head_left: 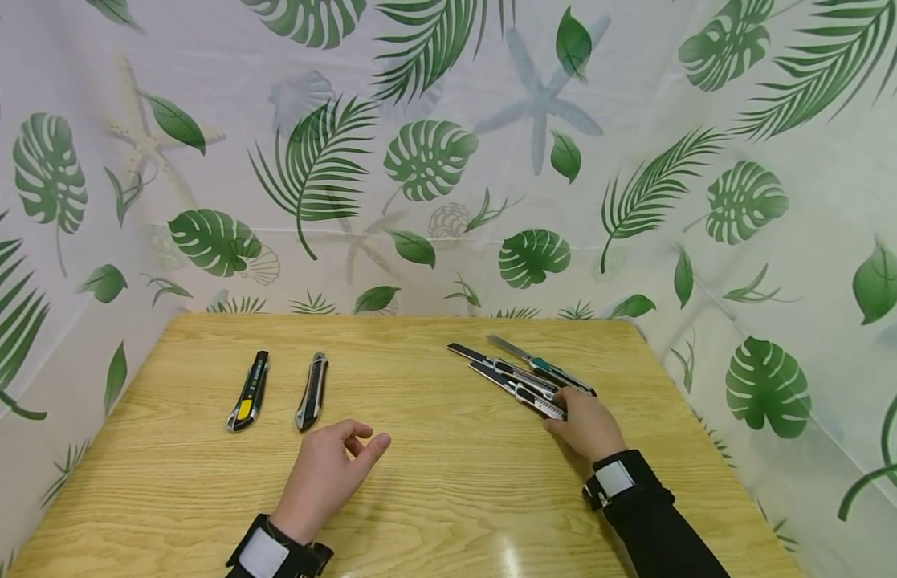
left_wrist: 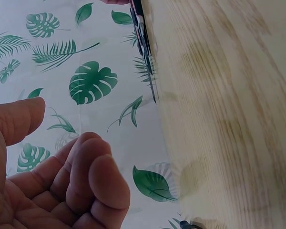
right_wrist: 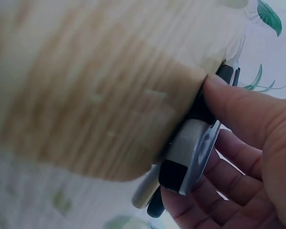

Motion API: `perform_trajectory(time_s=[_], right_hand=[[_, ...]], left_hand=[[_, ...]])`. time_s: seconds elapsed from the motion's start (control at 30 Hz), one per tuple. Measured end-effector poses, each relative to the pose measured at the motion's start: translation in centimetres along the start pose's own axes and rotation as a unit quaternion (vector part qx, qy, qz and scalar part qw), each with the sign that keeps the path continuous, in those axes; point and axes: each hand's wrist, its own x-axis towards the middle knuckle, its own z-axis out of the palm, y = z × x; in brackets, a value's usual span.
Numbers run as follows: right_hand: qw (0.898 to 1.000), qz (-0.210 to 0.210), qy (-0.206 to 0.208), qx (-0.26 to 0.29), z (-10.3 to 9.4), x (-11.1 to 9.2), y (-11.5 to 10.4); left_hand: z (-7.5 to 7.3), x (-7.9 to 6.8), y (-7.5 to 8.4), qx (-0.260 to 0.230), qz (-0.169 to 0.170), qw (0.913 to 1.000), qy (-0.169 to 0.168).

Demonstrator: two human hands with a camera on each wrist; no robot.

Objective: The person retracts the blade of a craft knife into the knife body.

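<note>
On the right of the head view, three utility knives with extended blades lie close together, pointing to the back left. My right hand (head_left: 584, 424) grips the nearest one, a black and silver utility knife (head_left: 538, 400), by its handle's rear part. In the right wrist view, thumb and fingers lie on either side of that silver and black handle (right_wrist: 187, 145). Just behind it are another black and silver utility knife (head_left: 523, 376) and a teal and black one (head_left: 556, 374). My left hand (head_left: 327, 474) hovers loosely curled over the table, holding nothing.
Left of centre, a black utility knife with a yellow patch (head_left: 249, 393) and a grey and black utility knife (head_left: 313, 391) lie side by side, no blades showing. The wooden table (head_left: 434, 498) ends at a leaf-patterned cloth (head_left: 448, 265) behind and at both sides.
</note>
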Motion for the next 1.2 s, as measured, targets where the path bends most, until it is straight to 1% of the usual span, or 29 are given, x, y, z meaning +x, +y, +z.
perform_trajectory(time_s=[0.2, 0.3, 0.37, 0.47, 0.53, 0.6, 0.7, 0.8, 0.93, 1.03, 1.13, 1.2], right_hand=[[1.000, -0.007, 0.018, 0.006, 0.2, -0.2, -0.2], [0.999, -0.017, 0.029, 0.028, 0.4, -0.5, -0.6], [0.998, -0.020, 0.032, 0.051, 0.5, -0.7, -1.3], [0.995, -0.023, 0.035, 0.092, 0.4, -1.0, -2.9], [0.991, -0.028, 0.033, 0.130, 0.2, -1.3, -4.6], [0.983, -0.039, 0.027, 0.176, 0.0, -1.7, -6.4], [0.968, -0.060, 0.017, 0.243, -0.2, -2.4, -9.3], [0.954, -0.080, 0.011, 0.289, -0.1, -2.9, -11.9], [0.937, -0.098, 0.012, 0.334, -0.3, -3.6, -14.9], [0.930, -0.105, 0.009, 0.351, -0.4, -4.2, -16.6], [0.929, -0.105, -0.001, 0.354, -0.6, -4.8, -18.0], [0.926, -0.107, -0.011, 0.362, -0.8, -5.2, -18.9]], left_hand=[[-0.1, 0.0, -0.1, -0.002, -0.002, 1.0000, -0.003], [0.0, 0.0, -0.1, -0.009, -0.005, 0.9999, -0.009], [0.0, -0.1, -0.2, -0.021, -0.009, 0.9996, -0.017], [0.2, -0.2, -0.1, -0.049, -0.012, 0.9983, -0.030], [0.4, -0.2, 0.0, -0.071, -0.010, 0.9967, -0.037], [0.5, -0.1, 0.2, -0.094, -0.004, 0.9946, -0.043], [0.8, 0.0, 0.6, -0.139, 0.003, 0.9889, -0.052], [0.9, 0.2, 0.8, -0.186, 0.006, 0.9811, -0.053], [0.9, 0.4, 1.3, -0.262, 0.002, 0.9642, -0.045], [0.9, 0.5, 1.5, -0.324, -0.005, 0.9453, -0.039], [0.8, 0.7, 1.6, -0.374, -0.013, 0.9268, -0.030], [0.7, 0.7, 1.6, -0.406, -0.018, 0.9135, -0.023]])
